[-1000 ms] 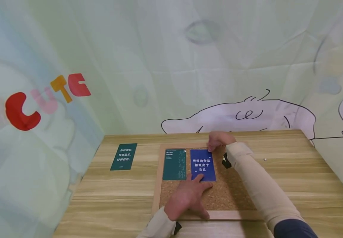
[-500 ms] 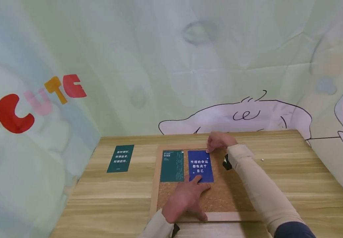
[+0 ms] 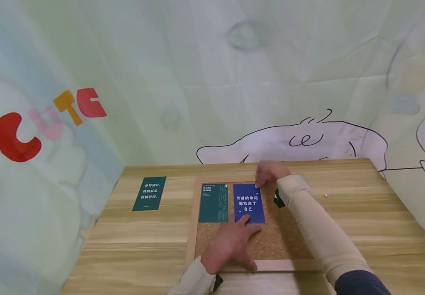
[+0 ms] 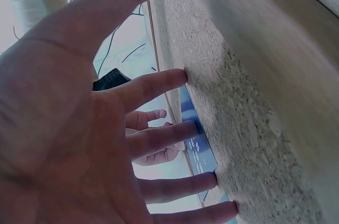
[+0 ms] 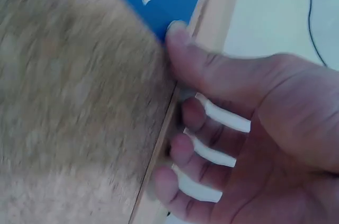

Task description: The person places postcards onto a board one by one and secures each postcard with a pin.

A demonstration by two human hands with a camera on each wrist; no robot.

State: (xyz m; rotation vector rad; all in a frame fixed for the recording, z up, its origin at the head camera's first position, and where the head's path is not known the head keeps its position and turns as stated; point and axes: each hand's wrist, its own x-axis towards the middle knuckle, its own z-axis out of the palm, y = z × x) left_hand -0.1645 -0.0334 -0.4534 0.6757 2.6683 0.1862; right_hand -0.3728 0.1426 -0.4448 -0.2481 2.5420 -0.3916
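Observation:
A blue card (image 3: 248, 202) with white writing lies on a wood-framed cork board (image 3: 276, 243). My left hand (image 3: 230, 243) spreads over the board, its fingertips resting on the card's lower edge and the cork, thumb at the near frame. At the card's upper right corner, my right hand (image 3: 270, 172) presses with the thumb. Its other fingers (image 5: 183, 147) curl against the outer side of the far frame, gripping the board's edge. Anything beneath the thumb is hidden. Left of the blue card sits a dark green card (image 3: 211, 205) with a silver thumbtack (image 3: 226, 185) at its upper right corner.
Another green card (image 3: 150, 194) lies on the wooden table (image 3: 153, 254) to the left of the board. A small silver tack (image 3: 325, 196) is on the table to the right. Behind the table's far edge hangs a printed curtain (image 3: 161, 82).
The head view has shifted slightly. Both hands stay at the blue card, the right thumb still at its upper right corner; the cards keep their places on the board.

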